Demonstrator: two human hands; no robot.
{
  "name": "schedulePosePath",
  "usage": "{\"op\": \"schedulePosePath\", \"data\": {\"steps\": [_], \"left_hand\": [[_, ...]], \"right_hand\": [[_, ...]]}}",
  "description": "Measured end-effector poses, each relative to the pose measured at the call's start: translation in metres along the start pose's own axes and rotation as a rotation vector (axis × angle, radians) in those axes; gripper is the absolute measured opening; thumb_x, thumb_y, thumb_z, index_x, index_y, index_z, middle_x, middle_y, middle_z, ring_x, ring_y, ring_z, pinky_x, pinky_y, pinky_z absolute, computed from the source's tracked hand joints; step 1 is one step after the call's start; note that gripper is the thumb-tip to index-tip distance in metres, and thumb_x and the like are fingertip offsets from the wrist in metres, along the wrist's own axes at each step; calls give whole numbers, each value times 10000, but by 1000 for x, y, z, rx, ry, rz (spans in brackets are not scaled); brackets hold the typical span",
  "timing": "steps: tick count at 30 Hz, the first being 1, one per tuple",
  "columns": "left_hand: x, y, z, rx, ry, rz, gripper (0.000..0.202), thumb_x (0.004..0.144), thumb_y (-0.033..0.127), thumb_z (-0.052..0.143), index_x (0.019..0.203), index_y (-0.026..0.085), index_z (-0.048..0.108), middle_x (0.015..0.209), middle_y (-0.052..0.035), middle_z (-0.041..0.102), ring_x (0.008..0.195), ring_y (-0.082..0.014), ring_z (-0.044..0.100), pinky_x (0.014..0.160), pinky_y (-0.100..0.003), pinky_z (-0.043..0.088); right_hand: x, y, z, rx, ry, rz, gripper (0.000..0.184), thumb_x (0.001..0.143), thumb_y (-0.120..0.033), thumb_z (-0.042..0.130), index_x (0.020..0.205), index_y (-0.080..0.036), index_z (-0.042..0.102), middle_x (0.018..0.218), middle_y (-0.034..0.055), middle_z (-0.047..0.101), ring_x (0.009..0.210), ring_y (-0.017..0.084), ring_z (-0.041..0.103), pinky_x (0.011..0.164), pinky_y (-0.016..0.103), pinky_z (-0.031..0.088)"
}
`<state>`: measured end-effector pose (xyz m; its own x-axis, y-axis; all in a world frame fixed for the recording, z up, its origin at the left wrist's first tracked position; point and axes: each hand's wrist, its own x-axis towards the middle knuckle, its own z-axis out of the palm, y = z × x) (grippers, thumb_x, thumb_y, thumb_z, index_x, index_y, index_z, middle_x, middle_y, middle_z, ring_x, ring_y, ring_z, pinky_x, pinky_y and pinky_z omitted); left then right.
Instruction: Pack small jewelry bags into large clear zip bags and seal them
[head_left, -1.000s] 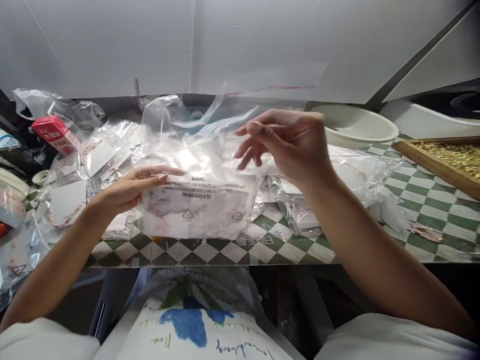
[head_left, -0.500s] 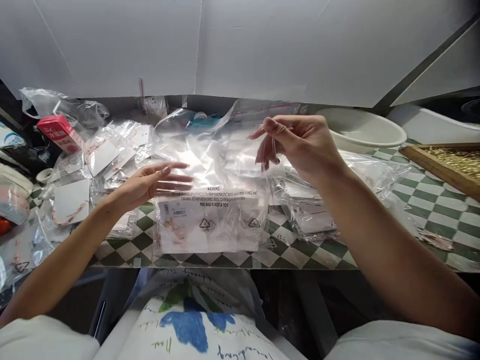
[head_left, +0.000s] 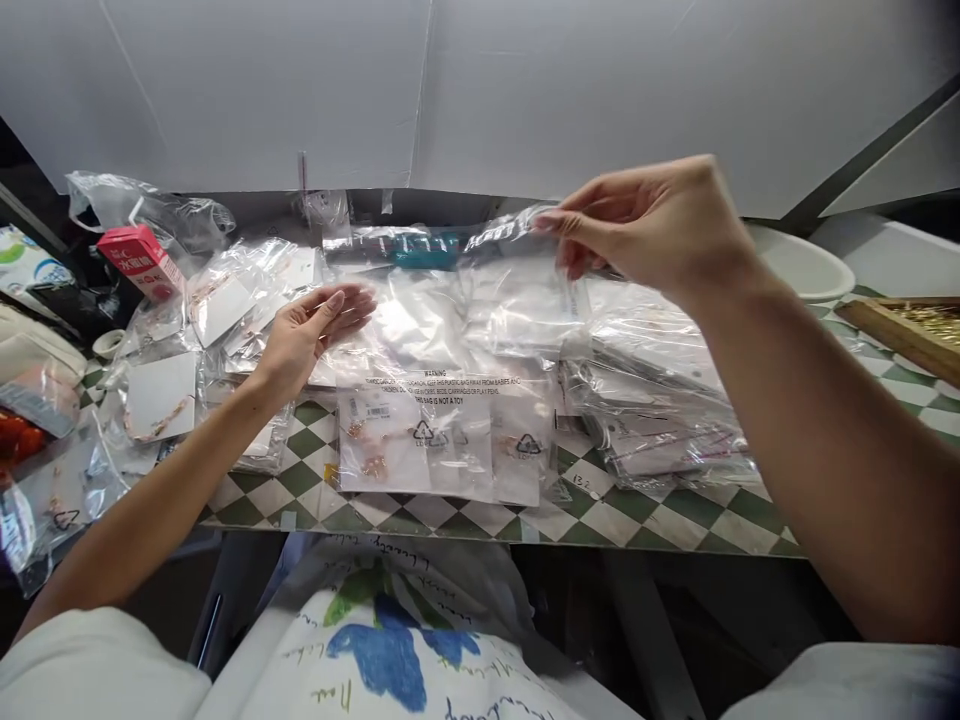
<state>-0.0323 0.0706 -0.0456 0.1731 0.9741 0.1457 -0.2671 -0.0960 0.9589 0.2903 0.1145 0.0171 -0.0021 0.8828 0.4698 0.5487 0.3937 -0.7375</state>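
Note:
My right hand (head_left: pixel 637 225) is raised over the back of the table, thumb and fingers pinched on the upper edge of a clear plastic bag (head_left: pixel 517 290). Below that edge, the bag's lower part is hard to tell from the plastic around it. Printed warning text and recycling marks show on the clear bag in front (head_left: pixel 457 430), where white cards with small rose-gold jewellery lie. My left hand (head_left: pixel 315 325) hovers at the left side of the bags, fingers stretched out and holding nothing.
Bagged jewellery cards (head_left: pixel 161 395) are heaped at the left, beside a red drink carton (head_left: pixel 139 260). A stack of clear bags (head_left: pixel 660 400) lies to the right. Farther right are a white basin (head_left: pixel 814 270) and a wooden tray (head_left: pixel 896 335) with gold-coloured bits.
My right hand has moved up and to the right, and the bag's edge now shows raised in its pinch. My left hand has risen slightly. The view has shifted a little.

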Motion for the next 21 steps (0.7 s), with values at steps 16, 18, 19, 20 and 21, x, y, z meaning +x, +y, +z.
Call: {"op": "schedulePosePath", "data": {"steps": [16, 18, 19, 20, 21], "left_hand": [[-5, 9, 9, 229, -39, 243, 404, 925, 131, 669, 1313, 220, 603, 1123, -40, 816, 1108, -267, 772, 1024, -412, 639], [-6, 11, 10, 242, -30, 245, 388, 916, 135, 678, 1288, 212, 602, 1111, -51, 818, 1112, -282, 770, 1007, -413, 647], [-6, 12, 11, 248, -30, 252, 373, 918, 142, 683, 1275, 210, 604, 1116, -58, 817, 1117, -289, 768, 995, -413, 651], [-6, 12, 11, 253, -33, 261, 359, 921, 151, 689, 1265, 211, 605, 1126, -64, 814, 1121, -295, 766, 981, -414, 657], [-6, 12, 11, 257, -40, 273, 352, 926, 159, 693, 1262, 213, 606, 1141, -70, 811, 1121, -298, 766, 968, -414, 661]], "right_hand": [[-4, -82, 112, -74, -225, -664, 113, 979, -230, 689, 1043, -256, 778, 1072, 34, 777, 1017, 208, 693, 908, 385, 536], [-2, -79, 114, -38, -211, -668, 112, 992, -250, 668, 1009, -238, 778, 1037, 32, 776, 979, 193, 692, 907, 372, 529], [-2, -79, 114, -16, -208, -666, 119, 995, -259, 661, 985, -233, 777, 1019, 32, 773, 955, 183, 692, 892, 355, 529], [-1, -79, 114, 1, -212, -663, 129, 999, -275, 656, 960, -240, 774, 1004, 32, 769, 933, 173, 690, 869, 335, 528], [-2, -79, 114, 10, -216, -657, 140, 1003, -285, 649, 938, -249, 768, 993, 31, 764, 915, 164, 685, 847, 320, 526]]}}
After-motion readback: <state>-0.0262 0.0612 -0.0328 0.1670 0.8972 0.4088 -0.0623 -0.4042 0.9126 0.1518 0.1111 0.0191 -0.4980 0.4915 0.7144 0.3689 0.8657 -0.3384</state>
